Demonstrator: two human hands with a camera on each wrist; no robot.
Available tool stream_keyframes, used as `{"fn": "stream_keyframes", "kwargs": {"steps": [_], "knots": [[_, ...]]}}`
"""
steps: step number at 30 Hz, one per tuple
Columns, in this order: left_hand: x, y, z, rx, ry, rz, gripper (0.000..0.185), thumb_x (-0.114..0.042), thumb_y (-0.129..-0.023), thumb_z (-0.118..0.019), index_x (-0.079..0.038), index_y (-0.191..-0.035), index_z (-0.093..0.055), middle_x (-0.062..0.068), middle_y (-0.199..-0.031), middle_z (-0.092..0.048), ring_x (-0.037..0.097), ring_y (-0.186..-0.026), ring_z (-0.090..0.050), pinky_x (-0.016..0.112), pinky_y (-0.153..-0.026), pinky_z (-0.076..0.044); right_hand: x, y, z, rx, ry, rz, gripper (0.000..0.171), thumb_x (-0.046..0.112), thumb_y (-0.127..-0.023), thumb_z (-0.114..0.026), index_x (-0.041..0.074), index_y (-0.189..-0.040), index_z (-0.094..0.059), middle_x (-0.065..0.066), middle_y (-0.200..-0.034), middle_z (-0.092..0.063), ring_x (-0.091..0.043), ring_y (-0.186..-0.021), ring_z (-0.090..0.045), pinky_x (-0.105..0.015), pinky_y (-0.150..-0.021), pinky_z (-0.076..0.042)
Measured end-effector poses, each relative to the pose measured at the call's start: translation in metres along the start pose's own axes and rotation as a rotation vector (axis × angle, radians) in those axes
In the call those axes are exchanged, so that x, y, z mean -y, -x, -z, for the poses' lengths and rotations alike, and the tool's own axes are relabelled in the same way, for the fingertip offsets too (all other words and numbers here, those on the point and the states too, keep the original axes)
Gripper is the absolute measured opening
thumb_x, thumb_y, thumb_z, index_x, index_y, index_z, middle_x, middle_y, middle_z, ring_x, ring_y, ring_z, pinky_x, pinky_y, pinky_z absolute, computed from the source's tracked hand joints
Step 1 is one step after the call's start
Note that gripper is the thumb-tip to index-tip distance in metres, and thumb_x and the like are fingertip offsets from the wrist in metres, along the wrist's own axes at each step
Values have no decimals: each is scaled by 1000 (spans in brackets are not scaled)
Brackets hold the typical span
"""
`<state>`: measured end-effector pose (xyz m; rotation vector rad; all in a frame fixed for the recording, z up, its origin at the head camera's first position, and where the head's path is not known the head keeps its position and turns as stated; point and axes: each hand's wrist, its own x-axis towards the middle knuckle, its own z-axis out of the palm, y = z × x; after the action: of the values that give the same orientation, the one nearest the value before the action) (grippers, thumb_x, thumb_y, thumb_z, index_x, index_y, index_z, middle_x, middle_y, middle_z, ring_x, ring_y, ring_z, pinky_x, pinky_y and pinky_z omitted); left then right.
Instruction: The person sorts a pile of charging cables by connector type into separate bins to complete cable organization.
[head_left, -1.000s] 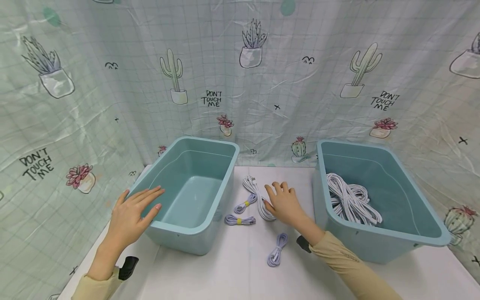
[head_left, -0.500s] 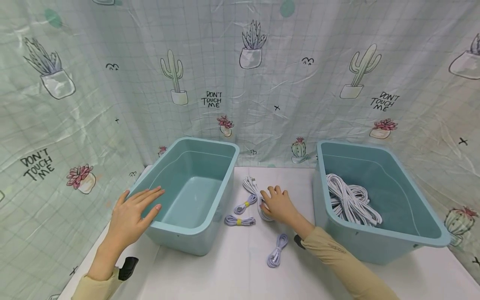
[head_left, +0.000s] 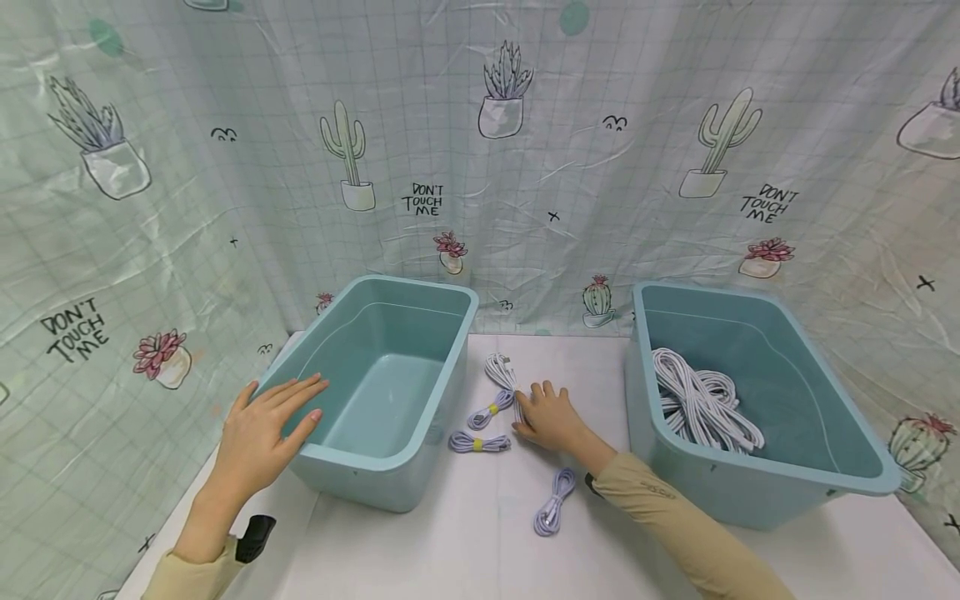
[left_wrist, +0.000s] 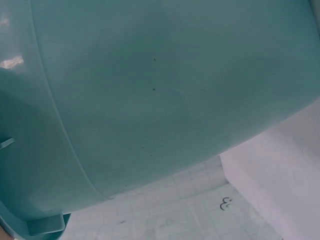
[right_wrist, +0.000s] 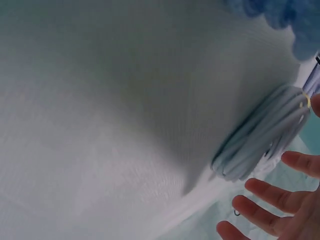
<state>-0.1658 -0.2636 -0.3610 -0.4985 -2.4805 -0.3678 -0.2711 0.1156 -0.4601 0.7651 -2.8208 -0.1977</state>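
Note:
My left hand (head_left: 258, 429) rests on the near left rim of the left blue-green bin (head_left: 352, 486), fingers straight; no cables show inside. In the left wrist view the bin wall (left_wrist: 150, 100) fills most of the picture. My right hand (head_left: 551, 421) is over the near end of a coiled white cable (head_left: 498, 371), hiding that part. The right wrist view has its fingers (right_wrist: 280, 197) spread beside the coiled cable (right_wrist: 262, 135), with a gap between them. Left of the hand lie two lavender cables (head_left: 480, 442) with yellow ties.
Another lavender cable (head_left: 555, 502) lies nearer the front on the white table (head_left: 450, 550). The right blue-green bin (head_left: 720, 487) holds several coiled white cables (head_left: 705, 400). Behind hangs a cactus-print curtain (head_left: 555, 250).
My right hand has moved slightly left and down onto the near end of the white cable, its fingers drawing closer together. The left hand has stayed on the bin rim.

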Motion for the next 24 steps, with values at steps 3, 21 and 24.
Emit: {"fn": "stream_keyframes", "kwargs": {"steps": [3, 21, 24], "knots": [[0, 0, 0, 1, 2, 2, 39, -24, -82, -61, -17, -119, -58, 9, -121, -59, 37, -109, -53, 60, -101, -23, 2, -1, -2, 24, 0, -3, 56, 51, -83, -52, 11, -123, -49, -18, -103, -54, -32, -96, -50, -50, -73, -45], [-1, 0, 1, -1, 2, 1, 38, -25, -83, -60, -18, -120, -58, 9, -121, -59, 37, -108, -53, 59, -101, -23, 7, -8, -6, 91, -31, -57, 57, 46, -84, -52, 13, -128, -41, -18, -90, -52, -29, -81, -49, -45, -66, -48], [-1, 0, 1, -3, 1, -1, 38, -25, -82, -60, -17, -119, -58, 9, -121, -59, 37, -109, -53, 60, -101, -23, 6, -8, -7, 86, -36, -60, 57, 45, -83, -53, 13, -128, -41, -18, -89, -50, -28, -79, -47, -44, -64, -48]]}}
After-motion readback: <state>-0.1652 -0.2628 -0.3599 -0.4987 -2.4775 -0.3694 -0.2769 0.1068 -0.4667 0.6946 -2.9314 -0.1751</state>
